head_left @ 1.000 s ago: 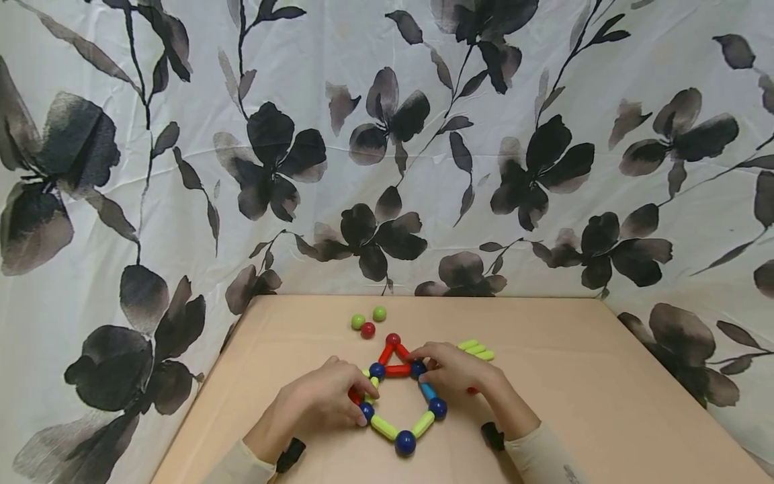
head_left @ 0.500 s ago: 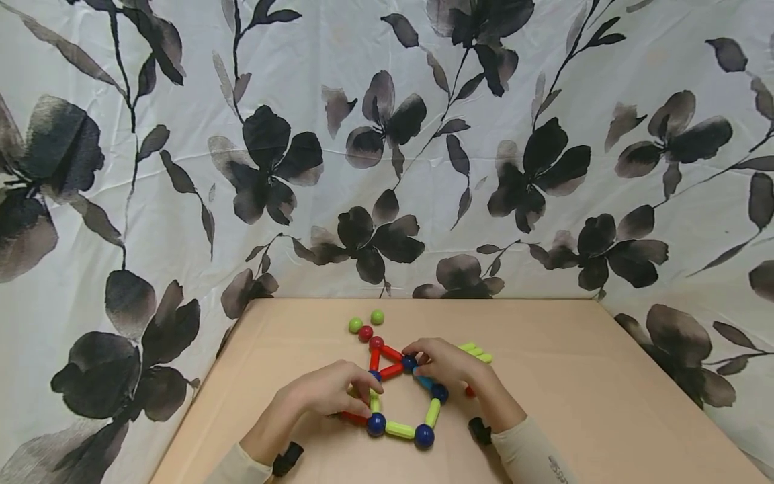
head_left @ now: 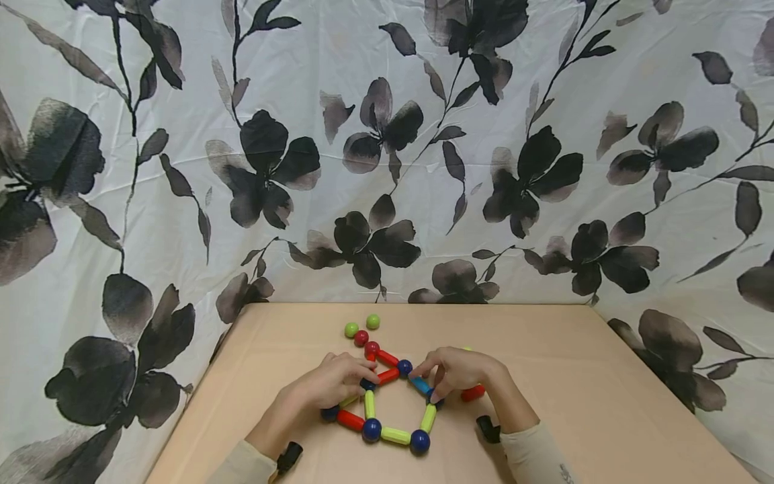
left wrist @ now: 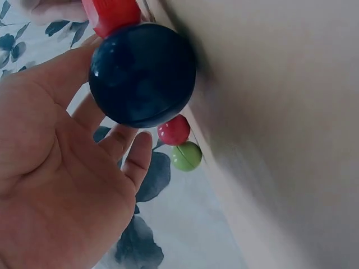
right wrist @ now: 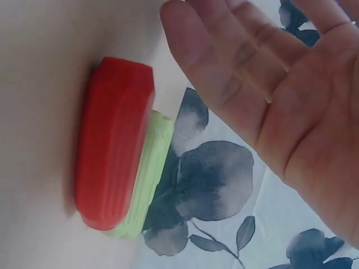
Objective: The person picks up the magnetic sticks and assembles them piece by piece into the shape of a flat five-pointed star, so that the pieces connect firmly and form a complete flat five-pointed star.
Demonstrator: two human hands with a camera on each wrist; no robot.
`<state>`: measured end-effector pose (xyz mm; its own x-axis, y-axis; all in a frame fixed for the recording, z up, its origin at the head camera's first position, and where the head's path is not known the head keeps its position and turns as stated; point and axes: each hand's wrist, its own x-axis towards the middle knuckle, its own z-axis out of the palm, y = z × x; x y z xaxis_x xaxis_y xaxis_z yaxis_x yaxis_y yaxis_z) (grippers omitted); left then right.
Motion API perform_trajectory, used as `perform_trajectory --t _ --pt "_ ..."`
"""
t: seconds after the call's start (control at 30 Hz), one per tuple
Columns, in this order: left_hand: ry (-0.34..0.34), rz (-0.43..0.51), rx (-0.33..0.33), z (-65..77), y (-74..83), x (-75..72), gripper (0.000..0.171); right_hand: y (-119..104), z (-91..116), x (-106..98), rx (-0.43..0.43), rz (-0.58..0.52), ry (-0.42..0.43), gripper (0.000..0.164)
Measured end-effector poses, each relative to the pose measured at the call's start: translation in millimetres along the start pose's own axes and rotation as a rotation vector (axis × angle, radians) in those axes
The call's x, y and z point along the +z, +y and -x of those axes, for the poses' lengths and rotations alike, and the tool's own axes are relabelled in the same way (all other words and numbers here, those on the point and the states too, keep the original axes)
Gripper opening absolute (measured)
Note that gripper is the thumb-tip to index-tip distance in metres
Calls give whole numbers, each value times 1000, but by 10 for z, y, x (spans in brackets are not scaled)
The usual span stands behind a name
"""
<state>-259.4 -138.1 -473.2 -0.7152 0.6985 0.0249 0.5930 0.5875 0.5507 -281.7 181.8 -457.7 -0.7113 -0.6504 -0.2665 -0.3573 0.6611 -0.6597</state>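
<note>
A flat figure of magnetic sticks and balls lies on the table. My left hand [head_left: 336,382] has its fingertips on a dark blue ball [head_left: 367,384], where a red stick [head_left: 388,376] and a yellow-green stick [head_left: 369,405] meet. My right hand [head_left: 462,372] pinches around a light blue stick [head_left: 420,385], its thumb by the lower right ball. A red ball [head_left: 371,349] tops a triangle of red sticks. Below the left hand, another red stick [head_left: 350,420] runs to an outer blue ball [head_left: 329,413]. In the left wrist view a blue ball [left wrist: 143,75] looms near the palm.
Two green balls [head_left: 373,321] and a loose red ball [head_left: 361,338] lie behind the figure, the red one close to its tip. A spare red stick [head_left: 473,392] is under the right wrist, with yellow-green sticks [right wrist: 151,168] beyond. A floral cloth [head_left: 387,168] hangs behind the table.
The figure has turned counterclockwise, its red tip shifting left. My left hand has moved from the lower left ball up to the upper one; my right hand has slid from a ball to the light blue stick.
</note>
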Motion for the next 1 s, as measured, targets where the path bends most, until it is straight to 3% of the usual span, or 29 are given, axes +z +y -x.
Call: perform_trajectory --t 0.13,0.47,0.77,0.9,1.0 --pt "-2 -10 -7 -1 20 10 30 8 9 -3 -2 -21 -40 33" --pt "9 -116 -51 58 181 -23 32 28 -26 -18 -57 58 -9 30" --pt "10 -159 -37 98 170 -29 28 38 -162 39 -163 81 106 28" --pt "-13 -152 -45 91 113 -27 27 66 -157 -12 -155 64 163 30" --pt "-26 -117 -62 84 94 -41 27 118 -89 -122 -155 62 251 30"
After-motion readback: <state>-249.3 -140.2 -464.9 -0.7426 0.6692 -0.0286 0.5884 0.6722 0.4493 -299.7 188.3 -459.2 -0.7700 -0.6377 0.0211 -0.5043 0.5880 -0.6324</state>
